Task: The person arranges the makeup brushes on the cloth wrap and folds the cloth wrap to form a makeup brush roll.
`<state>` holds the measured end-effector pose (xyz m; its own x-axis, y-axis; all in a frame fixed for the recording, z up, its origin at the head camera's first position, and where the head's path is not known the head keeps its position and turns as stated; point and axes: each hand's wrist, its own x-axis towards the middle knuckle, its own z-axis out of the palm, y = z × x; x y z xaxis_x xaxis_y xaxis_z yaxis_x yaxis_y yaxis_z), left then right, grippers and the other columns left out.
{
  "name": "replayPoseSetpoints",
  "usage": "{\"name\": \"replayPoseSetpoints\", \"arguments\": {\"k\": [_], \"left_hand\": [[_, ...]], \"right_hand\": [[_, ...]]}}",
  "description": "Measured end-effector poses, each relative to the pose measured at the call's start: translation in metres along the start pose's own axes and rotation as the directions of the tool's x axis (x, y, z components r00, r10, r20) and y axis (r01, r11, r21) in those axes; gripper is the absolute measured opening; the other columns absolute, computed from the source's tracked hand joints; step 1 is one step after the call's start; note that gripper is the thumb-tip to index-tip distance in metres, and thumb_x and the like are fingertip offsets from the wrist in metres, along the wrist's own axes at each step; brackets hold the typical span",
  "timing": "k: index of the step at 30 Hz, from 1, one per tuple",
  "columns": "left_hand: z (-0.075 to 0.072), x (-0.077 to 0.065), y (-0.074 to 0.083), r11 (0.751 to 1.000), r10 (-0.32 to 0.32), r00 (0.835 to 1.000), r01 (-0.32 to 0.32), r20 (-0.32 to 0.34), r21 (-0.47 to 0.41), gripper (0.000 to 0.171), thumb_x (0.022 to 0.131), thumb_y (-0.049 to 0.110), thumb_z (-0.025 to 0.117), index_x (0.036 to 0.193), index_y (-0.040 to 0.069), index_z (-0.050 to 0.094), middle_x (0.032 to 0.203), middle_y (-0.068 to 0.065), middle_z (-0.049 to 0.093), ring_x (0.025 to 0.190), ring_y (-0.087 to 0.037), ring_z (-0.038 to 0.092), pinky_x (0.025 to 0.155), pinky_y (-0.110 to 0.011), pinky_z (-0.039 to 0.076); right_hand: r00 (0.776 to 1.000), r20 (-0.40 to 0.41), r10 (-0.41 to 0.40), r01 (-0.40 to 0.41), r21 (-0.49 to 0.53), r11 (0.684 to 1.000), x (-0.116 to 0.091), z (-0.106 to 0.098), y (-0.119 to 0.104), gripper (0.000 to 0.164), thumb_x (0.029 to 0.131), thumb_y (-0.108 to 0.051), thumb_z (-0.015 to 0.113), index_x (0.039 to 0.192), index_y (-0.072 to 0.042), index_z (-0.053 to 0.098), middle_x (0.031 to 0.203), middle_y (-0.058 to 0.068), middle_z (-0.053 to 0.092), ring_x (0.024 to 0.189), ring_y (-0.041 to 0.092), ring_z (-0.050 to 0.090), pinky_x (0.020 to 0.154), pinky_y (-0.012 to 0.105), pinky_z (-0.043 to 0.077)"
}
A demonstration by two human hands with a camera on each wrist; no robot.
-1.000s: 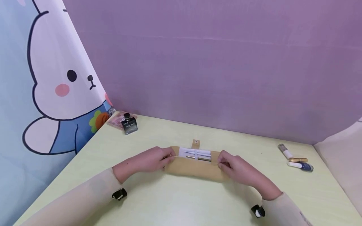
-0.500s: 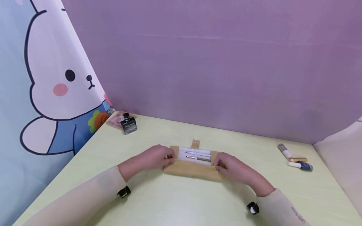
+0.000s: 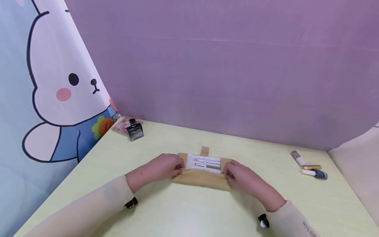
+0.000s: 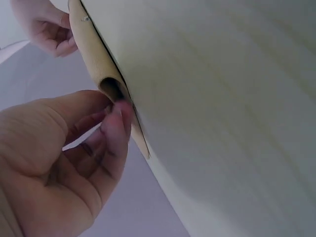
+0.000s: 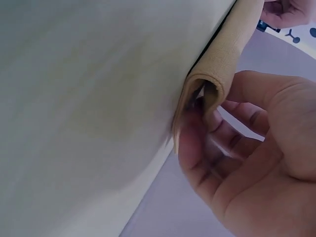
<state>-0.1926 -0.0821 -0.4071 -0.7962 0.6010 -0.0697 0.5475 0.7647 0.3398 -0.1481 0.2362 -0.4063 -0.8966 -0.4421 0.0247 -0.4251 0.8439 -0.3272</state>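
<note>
A tan roll-up pouch (image 3: 201,181) lies on the table in the head view, its near part folded over toward the back. Its white lining shows slim pens or brushes (image 3: 208,166) under a pale elastic band, and a snap tab (image 3: 204,151) sticks out behind. My left hand (image 3: 165,167) pinches the fold's left end. At the right end, my right hand (image 3: 247,182) pinches the same folded edge. Both wrist views show the pouch's curled end, a hollow loop (image 4: 96,59) on the left and another loop (image 5: 222,59) on the right, between thumb and fingers.
A black perfume bottle (image 3: 135,131) stands at the back left beside a pink palette (image 3: 118,127). To the right lie a small clear-and-white bottle (image 3: 299,159), a gold tube (image 3: 312,167) and a navy bottle with a white cap (image 3: 319,174). A purple backdrop (image 3: 225,72) rises behind the table (image 3: 183,214).
The folded edge has come down slightly toward me, baring more of the lining and pens. My right hand has shifted a little left. Both hands keep hold of the pouch's ends.
</note>
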Motion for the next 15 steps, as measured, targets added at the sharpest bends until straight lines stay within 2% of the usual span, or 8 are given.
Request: {"name": "replayPoseSetpoints", "arguments": {"k": [4, 7, 15], "left_hand": [[0.002, -0.002, 0.004, 0.988, 0.073, 0.996, -0.065, -0.053, 0.140, 0.003, 0.097, 0.015, 0.079, 0.099, 0.014, 0.077, 0.090, 0.004, 0.070, 0.077, -0.009, 0.056, 0.073, -0.026, 0.054], [0.003, -0.004, 0.007, 0.972, 0.117, 0.990, -0.096, -0.085, 0.215, 0.004, 0.097, 0.015, 0.079, 0.100, 0.014, 0.077, 0.092, 0.002, 0.070, 0.081, -0.010, 0.057, 0.075, -0.026, 0.056], [0.005, -0.007, 0.011, 0.954, 0.164, 0.980, -0.129, -0.112, 0.269, 0.012, 0.098, 0.015, 0.078, 0.109, 0.014, 0.076, 0.098, 0.002, 0.068, 0.087, -0.011, 0.060, 0.079, -0.025, 0.058]], "right_hand": [[0.993, -0.094, -0.075, 0.066, -0.095, 0.993, -0.002, 0.002, -0.002, 0.015, 0.091, -0.002, 0.081, 0.094, -0.013, 0.071, 0.095, -0.004, 0.066, 0.086, 0.009, 0.052, 0.077, 0.028, 0.053], [0.984, -0.136, -0.118, 0.101, -0.122, 0.987, -0.001, 0.005, -0.004, 0.019, 0.087, 0.001, 0.083, 0.092, -0.013, 0.071, 0.093, -0.004, 0.066, 0.085, 0.009, 0.050, 0.076, 0.028, 0.052], [0.983, -0.123, -0.135, 0.121, -0.114, 0.986, -0.001, 0.006, -0.010, 0.019, 0.088, 0.006, 0.076, 0.095, -0.009, 0.068, 0.093, -0.002, 0.062, 0.083, 0.008, 0.052, 0.071, 0.023, 0.054]]}}
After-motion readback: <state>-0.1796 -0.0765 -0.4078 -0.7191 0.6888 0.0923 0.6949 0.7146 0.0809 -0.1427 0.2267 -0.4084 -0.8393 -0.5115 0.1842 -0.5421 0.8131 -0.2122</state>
